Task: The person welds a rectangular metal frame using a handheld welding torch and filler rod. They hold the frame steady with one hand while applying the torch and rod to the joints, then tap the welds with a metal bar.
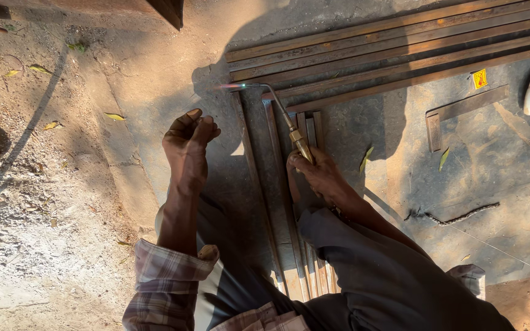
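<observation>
Outdoor metalwork yard: steel bars (394, 49), torch (280, 113)

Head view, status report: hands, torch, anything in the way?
Right hand grips brass torch, flame lit. Left hand empty, raised above ground. Rusty steel bars beyond flame; nothing blocking.

Two hands (186, 144), one torch (289, 125), one chain (455, 216).

Long metal bars (394, 52) lie across the far ground, shorter strips (277, 184) running near from them. The torch (289, 125) lies over the strips; an angle piece (461, 110), perhaps loose, sits right.
</observation>
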